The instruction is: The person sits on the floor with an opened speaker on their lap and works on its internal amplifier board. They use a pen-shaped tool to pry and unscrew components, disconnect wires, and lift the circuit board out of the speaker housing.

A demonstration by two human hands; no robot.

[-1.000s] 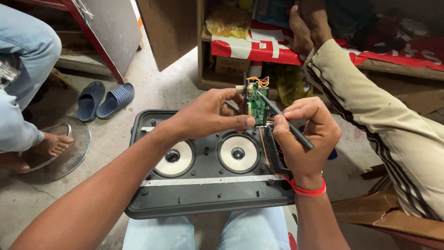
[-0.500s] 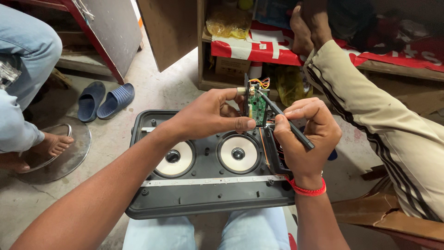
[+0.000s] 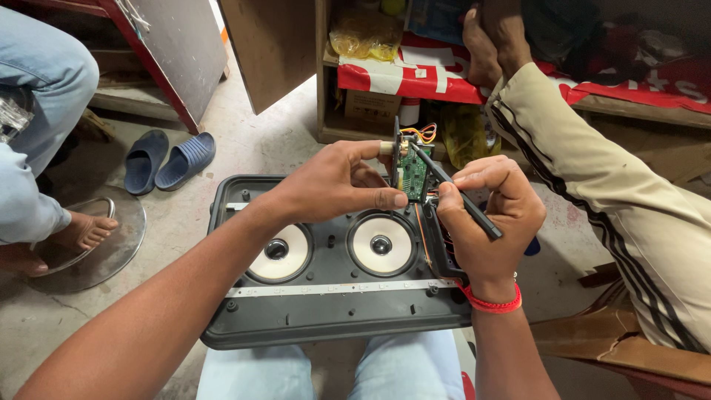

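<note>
A black speaker housing (image 3: 326,318) with two round white-coned drivers (image 3: 381,244) lies open on my lap. My left hand (image 3: 337,181) pinches a small green circuit board (image 3: 412,174) upright above the housing's right end; coloured wires run from the board's top and down into the case. My right hand (image 3: 485,222), with a red thread band on the wrist, grips a thin black tool (image 3: 463,196) whose tip rests against the board's upper edge.
A person in a beige striped tracksuit (image 3: 629,215) sits close on the right, a bare foot on a shelf draped in red cloth (image 3: 444,78). Another person in jeans (image 3: 37,133) sits at left with a foot on a round metal plate. Blue slippers (image 3: 167,159) lie on the floor.
The circuit board and both hands have shifted very slightly; the tool tip stays against the board's top. Otherwise nothing has visibly moved.
</note>
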